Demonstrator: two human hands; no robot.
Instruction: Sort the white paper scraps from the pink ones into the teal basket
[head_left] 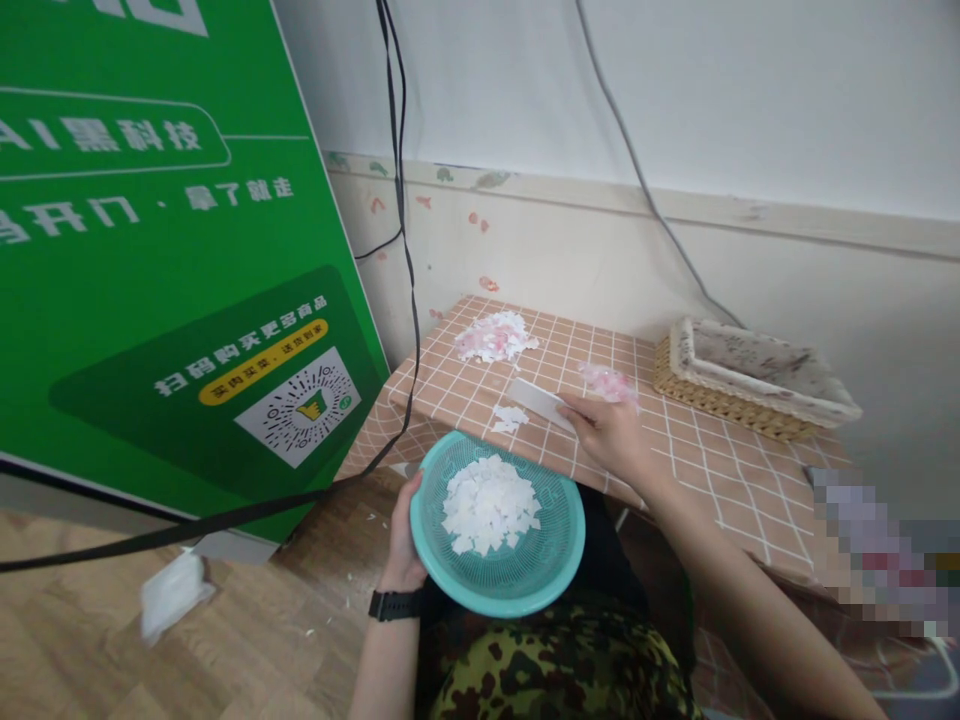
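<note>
My left hand point(406, 535), with a black band on the wrist, is closed on the left rim of a teal plastic colander point(555, 560). The colander is held just below the table's front edge, and a heap of white paper scraps point(491, 505) lies in it. My right hand point(604, 432) grips the end of a flat white strip point(536, 402) just over the tabletop; its exact kind cannot be made out. Left of the strip, near the edge, sits a small cluster of white scraps point(510, 419). Farther back is a larger pile of white and pink scraps point(493, 337).
A brown checked cloth covers the table point(705, 480). Beyond my right hand lies a pinkish clump point(606, 381). A lined wicker basket point(739, 395) stands at the right. Black cables point(409, 300) hang beside a green cabinet point(187, 300). A white packet point(176, 592) rests on the floor.
</note>
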